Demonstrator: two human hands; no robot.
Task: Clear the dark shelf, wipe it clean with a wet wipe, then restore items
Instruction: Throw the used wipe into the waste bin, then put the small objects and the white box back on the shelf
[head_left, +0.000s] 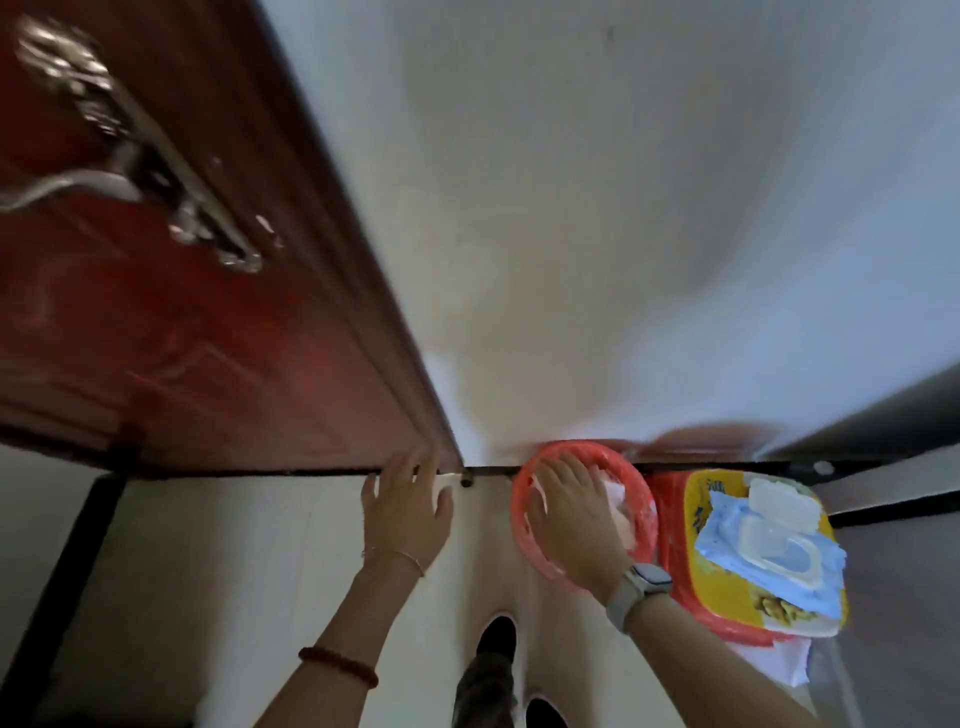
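My right hand (566, 512) reaches with straight fingers into a round orange bin (524, 525) lined with a white bag. A crumpled white wipe (621, 501) lies in the bin just past my fingers. My left hand (405, 512) hangs open over the pale floor, fingers spread, holding nothing. To the right of the bin, a blue wet-wipe pack (769, 540) with its white flap lifted rests on a yellow and red box (685, 525). The dark shelf (872, 415) shows only as a blurred dark edge at the far right.
A red-brown door (182, 312) with a metal handle (78, 182) fills the left side. A white wall (571, 208) rises ahead. My dark shoes (496, 639) stand on the pale floor below. A dark strip runs along the wall's base.
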